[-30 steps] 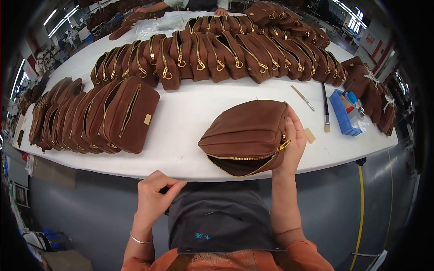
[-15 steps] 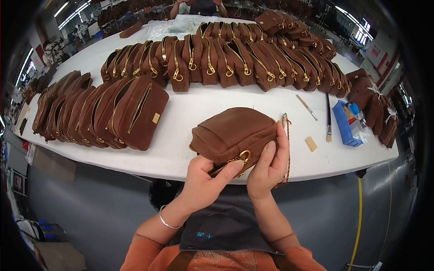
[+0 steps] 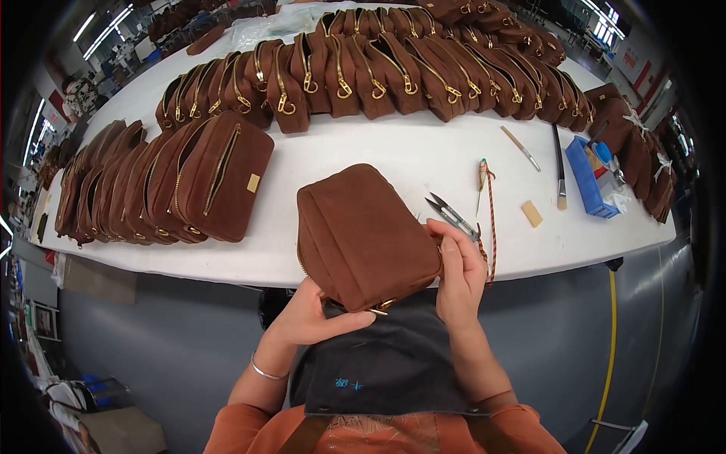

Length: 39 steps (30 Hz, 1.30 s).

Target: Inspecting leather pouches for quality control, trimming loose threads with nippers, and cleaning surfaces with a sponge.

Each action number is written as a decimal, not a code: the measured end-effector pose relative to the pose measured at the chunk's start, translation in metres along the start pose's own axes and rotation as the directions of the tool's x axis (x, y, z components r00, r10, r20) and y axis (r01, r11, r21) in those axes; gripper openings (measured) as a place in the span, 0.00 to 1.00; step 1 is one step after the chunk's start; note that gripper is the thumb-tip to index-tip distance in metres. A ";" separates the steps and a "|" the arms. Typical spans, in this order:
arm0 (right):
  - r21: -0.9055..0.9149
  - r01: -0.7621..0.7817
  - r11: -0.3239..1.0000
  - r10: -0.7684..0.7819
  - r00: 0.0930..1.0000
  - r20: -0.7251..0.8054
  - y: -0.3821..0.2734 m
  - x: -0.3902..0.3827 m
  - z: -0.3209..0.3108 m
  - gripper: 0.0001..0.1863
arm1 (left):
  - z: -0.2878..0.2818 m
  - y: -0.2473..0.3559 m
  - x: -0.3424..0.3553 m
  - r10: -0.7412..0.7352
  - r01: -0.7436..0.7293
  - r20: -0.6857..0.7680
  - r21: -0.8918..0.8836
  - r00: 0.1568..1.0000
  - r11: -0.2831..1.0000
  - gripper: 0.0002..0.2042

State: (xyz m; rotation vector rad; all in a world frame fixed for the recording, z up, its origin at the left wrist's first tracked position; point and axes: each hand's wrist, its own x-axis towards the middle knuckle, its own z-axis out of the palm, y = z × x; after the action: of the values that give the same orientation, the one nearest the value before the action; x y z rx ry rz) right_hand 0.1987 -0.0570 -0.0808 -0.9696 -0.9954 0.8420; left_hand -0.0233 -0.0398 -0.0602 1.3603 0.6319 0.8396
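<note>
A brown zippered pouch is held at the table's front edge, its broad plain panel facing up. My left hand grips its lower left corner, thumb lying near the gold zipper pull; the other fingers are partly hidden beneath. At the pouch's right corner my right hand pinches the edge between thumb and fingers. Just beyond the right hand lie black thread snips. An awl and a red braided cord rest beside them.
Several finished-looking brown pouches stand in a row at left, with more rows across the back. To the right are a beige block, a slim pen-like tool, a brush and a blue bin of supplies.
The pouch has been turned so its broad panel shows and its zipper faces down toward me. Both hands shifted their hold, and the snips have come into sight.
</note>
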 end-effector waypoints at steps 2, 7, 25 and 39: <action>-0.069 -0.014 0.998 0.015 1.000 0.019 -0.005 0.006 -0.001 0.15 | -0.005 -0.002 -0.002 -0.016 0.017 0.006 -0.143 1.000 0.990 0.34; -0.210 -0.077 0.975 0.099 0.991 0.095 -0.013 0.015 -0.003 0.13 | -0.018 -0.016 -0.001 -0.157 0.083 -0.095 -0.533 0.983 0.842 0.28; -0.456 -0.028 0.890 0.069 0.995 0.074 -0.019 0.028 -0.003 0.07 | -0.010 -0.019 -0.004 -0.113 0.025 -0.098 -0.638 0.989 0.770 0.22; -0.554 0.468 0.689 -0.210 0.860 0.465 -0.055 -0.007 0.029 0.23 | 0.005 -0.002 0.022 -0.073 -0.082 -0.265 -0.531 0.962 0.844 0.18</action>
State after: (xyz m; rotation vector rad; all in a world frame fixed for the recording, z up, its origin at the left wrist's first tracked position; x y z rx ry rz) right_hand 0.1763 -0.0740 -0.0250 -1.1696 -1.8237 0.3341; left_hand -0.0062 -0.0250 -0.0597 0.7353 0.5469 1.1239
